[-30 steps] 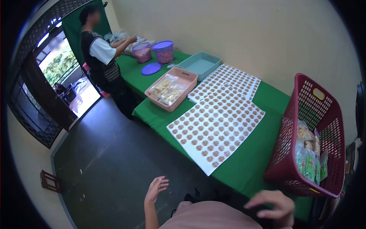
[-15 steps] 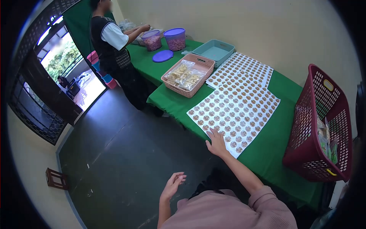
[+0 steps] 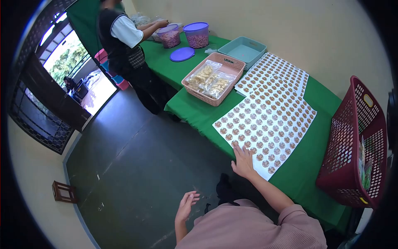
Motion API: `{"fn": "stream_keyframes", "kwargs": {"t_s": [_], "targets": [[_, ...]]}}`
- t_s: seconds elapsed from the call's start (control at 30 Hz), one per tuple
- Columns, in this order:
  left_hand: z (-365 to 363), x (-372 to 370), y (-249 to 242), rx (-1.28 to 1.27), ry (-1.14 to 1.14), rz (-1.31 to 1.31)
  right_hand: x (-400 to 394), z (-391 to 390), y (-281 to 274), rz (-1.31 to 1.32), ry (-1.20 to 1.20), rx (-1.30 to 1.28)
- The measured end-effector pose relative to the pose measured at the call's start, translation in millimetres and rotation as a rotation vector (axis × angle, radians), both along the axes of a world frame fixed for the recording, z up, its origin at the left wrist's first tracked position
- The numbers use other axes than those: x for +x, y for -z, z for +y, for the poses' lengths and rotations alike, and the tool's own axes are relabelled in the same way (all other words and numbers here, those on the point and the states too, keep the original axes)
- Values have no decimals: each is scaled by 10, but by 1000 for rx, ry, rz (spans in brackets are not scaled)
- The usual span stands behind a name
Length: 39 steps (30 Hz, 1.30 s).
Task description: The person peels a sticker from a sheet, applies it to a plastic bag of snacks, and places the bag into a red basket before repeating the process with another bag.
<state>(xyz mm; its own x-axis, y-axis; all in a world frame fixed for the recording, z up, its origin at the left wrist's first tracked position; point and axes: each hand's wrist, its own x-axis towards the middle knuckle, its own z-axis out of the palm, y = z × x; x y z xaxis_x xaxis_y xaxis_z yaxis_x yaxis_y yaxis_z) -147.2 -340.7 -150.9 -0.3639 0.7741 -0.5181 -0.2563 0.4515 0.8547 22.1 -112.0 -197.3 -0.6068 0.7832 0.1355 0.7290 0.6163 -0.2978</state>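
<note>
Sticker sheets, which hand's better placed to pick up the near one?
Probably the right hand: its fingers are at the near sheet's edge, while the left hand hangs away from the table.

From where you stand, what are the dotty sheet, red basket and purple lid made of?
Sheet: probably paper, smooth; it's thin, flat and printed with circles.
Basket: looks like hard plastic, fairly smooth, with rows of neat holes.
Lid: likely plastic too, smooth, one even colour with a raised-looking rim.

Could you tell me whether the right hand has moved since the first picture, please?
Yes, the right hand has moved away from the maroon basket, to the near edge of the label sheet.
</note>
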Motion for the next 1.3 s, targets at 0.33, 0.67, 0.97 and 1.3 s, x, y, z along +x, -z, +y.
{"fn": "stream_keyframes", "kwargs": {"t_s": [0.33, 0.67, 0.97, 1.3], "targets": [[1205, -397, 55, 3, 284, -17, 27, 339, -359, -89, -121, -230], [1902, -545, -93, 25, 322, 13, 50, 800, -596, 63, -61, -480], [2600, -484, -264, 215, 487, -100, -85, 826, -520, 212, 171, -471], [3450, -692, -225, 517, 1269, 379, -247, 723, -311, 362, 486, -491]]}}
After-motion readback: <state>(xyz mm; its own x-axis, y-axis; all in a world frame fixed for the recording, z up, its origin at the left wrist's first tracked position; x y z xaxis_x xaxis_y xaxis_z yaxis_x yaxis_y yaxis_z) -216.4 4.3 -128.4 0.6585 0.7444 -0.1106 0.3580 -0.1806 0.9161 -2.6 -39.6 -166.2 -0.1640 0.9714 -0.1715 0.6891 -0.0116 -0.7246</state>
